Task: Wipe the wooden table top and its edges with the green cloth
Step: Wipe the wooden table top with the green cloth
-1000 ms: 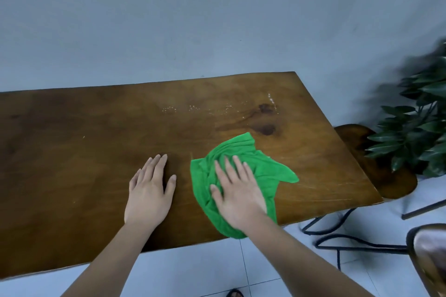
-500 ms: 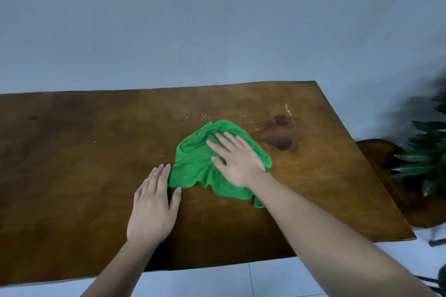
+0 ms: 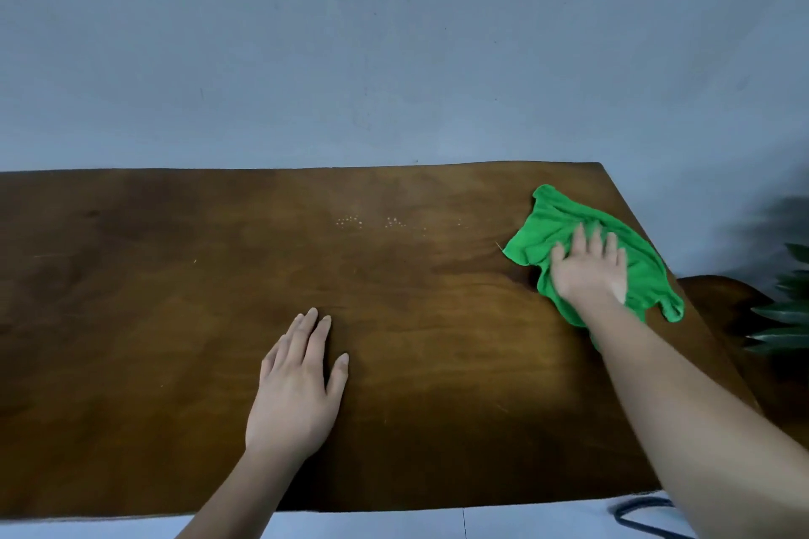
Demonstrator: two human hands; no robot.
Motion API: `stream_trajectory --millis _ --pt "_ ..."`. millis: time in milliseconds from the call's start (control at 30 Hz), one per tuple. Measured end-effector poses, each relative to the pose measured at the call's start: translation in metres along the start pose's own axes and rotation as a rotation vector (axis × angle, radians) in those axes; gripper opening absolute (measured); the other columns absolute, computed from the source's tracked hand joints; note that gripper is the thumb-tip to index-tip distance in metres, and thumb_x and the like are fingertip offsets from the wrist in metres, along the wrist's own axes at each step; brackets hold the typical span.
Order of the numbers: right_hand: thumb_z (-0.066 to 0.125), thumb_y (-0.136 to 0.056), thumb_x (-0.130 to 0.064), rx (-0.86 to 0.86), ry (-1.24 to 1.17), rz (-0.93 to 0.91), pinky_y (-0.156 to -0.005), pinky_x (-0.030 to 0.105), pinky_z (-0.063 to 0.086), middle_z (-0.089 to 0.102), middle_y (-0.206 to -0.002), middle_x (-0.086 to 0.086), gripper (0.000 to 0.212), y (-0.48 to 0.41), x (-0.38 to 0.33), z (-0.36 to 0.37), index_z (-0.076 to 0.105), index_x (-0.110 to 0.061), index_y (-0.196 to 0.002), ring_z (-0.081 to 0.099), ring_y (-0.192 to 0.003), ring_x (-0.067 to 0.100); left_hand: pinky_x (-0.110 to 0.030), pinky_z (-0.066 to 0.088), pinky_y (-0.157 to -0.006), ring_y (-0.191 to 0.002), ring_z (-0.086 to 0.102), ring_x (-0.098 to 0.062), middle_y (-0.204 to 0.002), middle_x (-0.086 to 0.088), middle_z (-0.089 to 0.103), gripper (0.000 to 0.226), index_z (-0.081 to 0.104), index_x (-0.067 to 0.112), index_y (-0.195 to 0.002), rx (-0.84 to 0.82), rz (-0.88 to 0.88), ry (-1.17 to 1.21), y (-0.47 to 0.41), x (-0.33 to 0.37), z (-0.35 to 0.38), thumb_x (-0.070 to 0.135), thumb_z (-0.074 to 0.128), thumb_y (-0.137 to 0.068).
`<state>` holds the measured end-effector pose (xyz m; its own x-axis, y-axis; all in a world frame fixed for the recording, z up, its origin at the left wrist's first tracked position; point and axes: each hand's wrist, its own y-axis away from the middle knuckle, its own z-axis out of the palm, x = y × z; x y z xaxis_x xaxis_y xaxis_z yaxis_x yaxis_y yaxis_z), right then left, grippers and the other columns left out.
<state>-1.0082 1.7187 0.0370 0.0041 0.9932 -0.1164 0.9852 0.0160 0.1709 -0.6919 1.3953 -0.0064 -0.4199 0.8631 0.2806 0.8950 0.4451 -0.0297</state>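
Observation:
The brown wooden table top [image 3: 175,298] fills the lower half of the view. A crumpled green cloth [image 3: 551,223] lies near its far right corner, one flap reaching the right edge. My right hand [image 3: 589,269] presses flat on the cloth, fingers spread and pointing away from me. My left hand [image 3: 297,385] rests palm down on the bare wood near the middle front, holding nothing. Small white specks [image 3: 350,221] dot the wood near the far edge, left of the cloth.
A blue-grey wall [image 3: 394,48] stands right behind the table. Lower to the right sits a dark wooden stool top [image 3: 722,302] with green plant leaves [image 3: 783,319] beside it. A black cable or metal frame [image 3: 634,516] lies on the pale tiled floor.
My right hand has swept the green cloth from the table's middle to the far right corner. My left hand has stayed flat in about the same spot. The view has tilted up.

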Motion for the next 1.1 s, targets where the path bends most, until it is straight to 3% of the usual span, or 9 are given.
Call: stream_trajectory --millis 233,367,467,533,633,767,1100 --pt "-0.006 -0.108 -0.066 -0.062 0.067 -0.624 -0.139 0.053 -0.003 -0.010 -0.184 -0.001 0.079 0.089 -0.161 0.047 -0.004 -0.028 -0.177 -0.016 -0.171 0.029 -0.037 0.009 -0.132 -0.170 0.010 -0.012 -0.183 0.009 0.020 0.074 0.026 0.034 -0.173 0.006 0.020 0.002 0.001 0.001 -0.002 0.071 0.017 -0.110" --pt "0.006 -0.114 -0.057 -0.107 0.106 -0.966 -0.139 0.050 -0.004 0.002 -0.187 -0.004 0.069 0.121 -0.248 0.066 0.006 -0.031 -0.178 -0.008 -0.173 0.024 -0.034 0.008 -0.133 -0.169 0.015 -0.013 -0.180 0.002 0.029 0.075 0.031 0.023 -0.172 -0.003 0.025 -0.019 0.003 0.001 -0.002 0.067 0.024 -0.111" --pt "0.013 -0.117 -0.055 -0.134 0.140 -1.100 -0.140 0.049 -0.002 0.006 -0.187 -0.004 0.065 0.113 -0.289 0.066 0.011 -0.033 -0.178 -0.004 -0.173 0.021 -0.034 0.013 -0.132 -0.168 0.022 -0.018 -0.179 -0.003 0.032 0.081 0.030 0.018 -0.172 -0.005 -0.040 -0.001 0.002 0.001 -0.004 0.068 0.030 -0.109" --pt "0.015 -0.117 -0.058 -0.142 0.152 -1.130 -0.140 0.048 -0.001 0.005 -0.187 -0.005 0.065 0.098 -0.301 0.063 0.012 -0.035 -0.178 -0.004 -0.173 0.019 -0.034 0.010 -0.132 -0.169 0.017 -0.016 -0.181 0.001 0.027 0.080 0.027 0.022 -0.174 -0.002 -0.039 -0.008 0.002 0.001 -0.004 0.070 0.028 -0.109" --pt "0.013 -0.115 -0.063 -0.145 0.128 -1.110 -0.140 0.049 0.001 0.000 -0.186 -0.006 0.066 0.072 -0.298 0.055 0.008 -0.040 -0.177 -0.003 -0.172 0.018 -0.033 0.006 -0.132 -0.169 0.006 -0.010 -0.183 0.008 0.017 0.079 0.021 0.029 -0.175 -0.003 -0.031 -0.009 0.000 0.001 -0.005 0.072 0.023 -0.109" --pt "0.005 -0.114 -0.066 -0.105 0.114 -0.935 -0.140 0.051 0.003 -0.009 -0.184 -0.004 0.067 0.018 -0.247 0.033 -0.001 -0.042 -0.175 -0.004 -0.172 0.022 -0.034 0.008 -0.134 -0.169 -0.001 -0.007 -0.183 0.012 0.012 0.079 0.021 0.032 -0.175 -0.013 -0.039 0.013 0.000 0.003 -0.007 0.074 0.022 -0.107" --pt "0.012 -0.119 -0.047 -0.008 -0.009 -0.245 -0.140 0.044 0.004 -0.004 -0.187 0.004 0.063 -0.095 0.001 -0.025 0.004 -0.027 -0.179 0.000 -0.173 0.022 -0.039 0.010 -0.136 -0.169 0.000 -0.008 -0.184 0.013 0.008 0.078 0.018 0.035 -0.175 -0.037 -0.057 0.041 -0.004 0.010 -0.011 0.071 0.030 -0.107"
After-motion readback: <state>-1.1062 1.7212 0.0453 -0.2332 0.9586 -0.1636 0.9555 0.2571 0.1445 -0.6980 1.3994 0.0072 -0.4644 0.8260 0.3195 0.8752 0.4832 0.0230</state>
